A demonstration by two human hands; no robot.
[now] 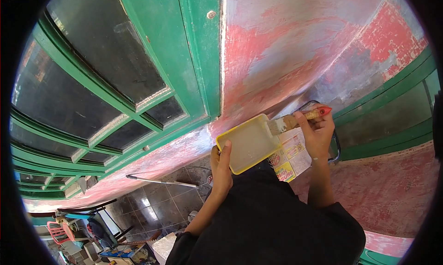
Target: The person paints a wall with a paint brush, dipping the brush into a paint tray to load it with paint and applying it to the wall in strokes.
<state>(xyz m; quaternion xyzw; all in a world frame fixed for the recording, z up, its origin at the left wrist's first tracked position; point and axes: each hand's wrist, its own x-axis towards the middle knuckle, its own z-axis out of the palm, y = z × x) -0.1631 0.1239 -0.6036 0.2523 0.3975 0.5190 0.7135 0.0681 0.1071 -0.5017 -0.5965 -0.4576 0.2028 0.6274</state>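
Note:
My left hand (222, 170) grips the near left edge of a shallow yellow-rimmed plastic container (249, 147), thumb over the rim. Inside it lies a pale, cloudy liquid. My right hand (318, 133) holds a paintbrush (295, 122) by its wooden handle, whose end is red. The brush's whitish bristles overlap the container's right rim in this view. Below the container, a printed sheet (290, 159) with pink and yellow patches partly shows behind my right hand.
A pink wall (277, 48) with grey-white patches rises ahead, beside a green window frame (198, 57) at left. Another green frame (387, 112) curves at right. A white pole (166, 181) lies over dark floor tiles (161, 207). Chairs and clutter (99, 232) stand at lower left.

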